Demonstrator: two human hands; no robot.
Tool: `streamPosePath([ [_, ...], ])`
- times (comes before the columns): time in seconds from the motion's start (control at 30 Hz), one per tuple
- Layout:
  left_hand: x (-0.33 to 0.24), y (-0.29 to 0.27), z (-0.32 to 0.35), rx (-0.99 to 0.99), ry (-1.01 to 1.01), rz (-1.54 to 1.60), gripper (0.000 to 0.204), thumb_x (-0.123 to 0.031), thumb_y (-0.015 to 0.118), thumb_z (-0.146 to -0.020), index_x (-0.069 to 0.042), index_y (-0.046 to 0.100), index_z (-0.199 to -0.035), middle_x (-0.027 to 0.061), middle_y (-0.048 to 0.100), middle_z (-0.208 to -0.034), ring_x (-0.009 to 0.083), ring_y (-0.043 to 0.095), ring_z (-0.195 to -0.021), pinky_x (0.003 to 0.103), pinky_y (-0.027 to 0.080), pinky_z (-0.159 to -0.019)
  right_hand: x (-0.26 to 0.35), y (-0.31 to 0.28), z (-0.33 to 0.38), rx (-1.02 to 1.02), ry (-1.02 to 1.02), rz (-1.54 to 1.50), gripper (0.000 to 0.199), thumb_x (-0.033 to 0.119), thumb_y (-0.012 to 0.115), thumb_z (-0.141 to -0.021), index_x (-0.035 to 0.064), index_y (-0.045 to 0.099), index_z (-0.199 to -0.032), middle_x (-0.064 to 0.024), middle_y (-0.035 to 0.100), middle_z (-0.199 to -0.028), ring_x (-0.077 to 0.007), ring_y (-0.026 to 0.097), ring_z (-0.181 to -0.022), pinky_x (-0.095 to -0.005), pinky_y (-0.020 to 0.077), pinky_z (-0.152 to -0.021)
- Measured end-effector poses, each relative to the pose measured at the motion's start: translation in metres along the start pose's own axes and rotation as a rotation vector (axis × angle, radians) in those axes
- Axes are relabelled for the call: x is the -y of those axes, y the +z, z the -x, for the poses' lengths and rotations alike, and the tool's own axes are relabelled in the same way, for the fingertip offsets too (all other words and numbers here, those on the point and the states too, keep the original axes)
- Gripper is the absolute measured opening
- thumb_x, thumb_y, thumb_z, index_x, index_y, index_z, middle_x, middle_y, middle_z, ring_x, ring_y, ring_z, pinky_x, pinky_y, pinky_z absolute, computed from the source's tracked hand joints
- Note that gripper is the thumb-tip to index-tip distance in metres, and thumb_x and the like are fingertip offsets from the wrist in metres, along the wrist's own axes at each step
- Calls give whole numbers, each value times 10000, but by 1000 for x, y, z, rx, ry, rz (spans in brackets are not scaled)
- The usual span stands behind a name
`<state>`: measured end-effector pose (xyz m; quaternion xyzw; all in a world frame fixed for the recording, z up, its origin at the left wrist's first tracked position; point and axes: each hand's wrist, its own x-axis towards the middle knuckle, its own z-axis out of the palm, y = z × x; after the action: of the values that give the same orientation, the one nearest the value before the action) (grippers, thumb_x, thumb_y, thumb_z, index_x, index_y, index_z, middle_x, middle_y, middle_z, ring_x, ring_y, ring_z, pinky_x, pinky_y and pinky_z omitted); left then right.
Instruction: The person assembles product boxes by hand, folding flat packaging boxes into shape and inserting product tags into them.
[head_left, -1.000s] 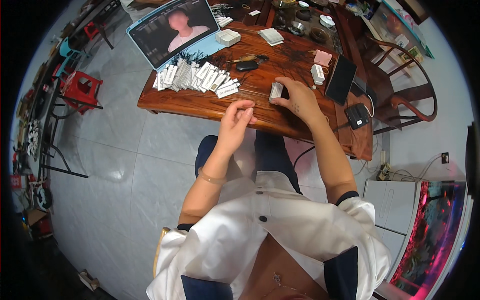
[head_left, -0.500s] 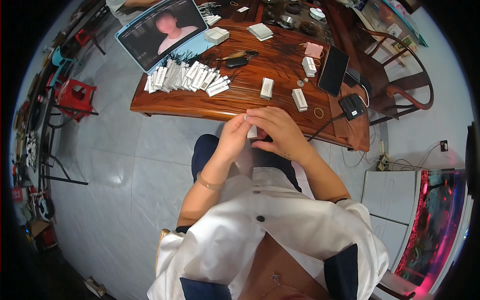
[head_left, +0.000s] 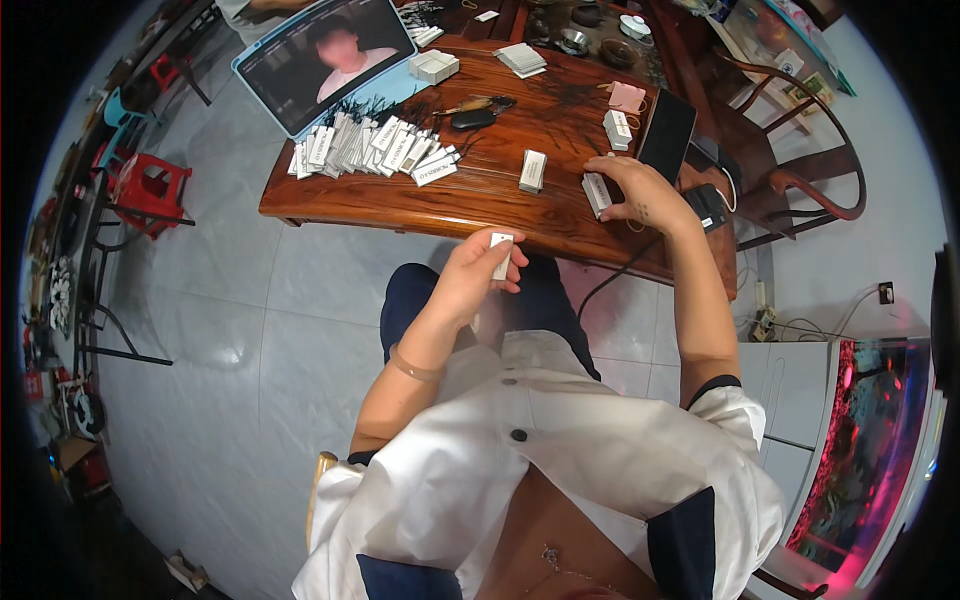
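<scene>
A small white rectangular box (head_left: 501,256) is pinched upright in the fingers of the left hand (head_left: 476,274), held off the table over the person's lap, its narrow face turned up. A second small white box (head_left: 596,192) lies flat near the front edge of the wooden table (head_left: 400,200), long side running away from the person, with the right hand (head_left: 640,190) resting on it.

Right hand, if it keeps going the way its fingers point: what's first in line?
Likely the dark tablet leaning just past the right hand, which rests on a small white box. Depth is unclear; it may pass beside it.
</scene>
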<state>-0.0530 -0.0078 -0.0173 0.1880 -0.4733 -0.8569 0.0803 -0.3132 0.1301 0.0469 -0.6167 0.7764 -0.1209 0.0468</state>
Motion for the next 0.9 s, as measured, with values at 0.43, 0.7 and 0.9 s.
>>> streamPosePath([
  [0.43, -1, -4, -2, -107, 95, 71, 200, -188, 509, -976, -27, 554, -1085, 67, 635, -887, 77, 528, -634, 208, 455, -547, 24, -11, 7, -88, 103, -40, 675, 155, 837, -581, 53, 581, -1198, -144, 609, -1202, -338, 560, -1120, -391, 441, -958],
  [0.7, -4, 5, -7, -46, 110, 44, 203, -197, 569, -950, -55, 565, -1094, 81, 654, -982, 62, 514, -659, 200, 434, -571, 28, 1, 17, -343, 44, -120, 633, 114, 822, -600, 12, 561, -1167, -166, 571, -1146, -335, 572, -1040, -388, 459, -914],
  [0.9, 5, 13, -13, -36, 192, 46, 205, -128, 607, -917, -41, 573, -1099, 60, 657, -978, 63, 548, -720, 200, 451, -604, 93, 12, 23, -239, -119, -305, 620, 126, 808, -605, 65, 559, -1169, -137, 563, -1124, -324, 551, -1065, -394, 445, -917],
])
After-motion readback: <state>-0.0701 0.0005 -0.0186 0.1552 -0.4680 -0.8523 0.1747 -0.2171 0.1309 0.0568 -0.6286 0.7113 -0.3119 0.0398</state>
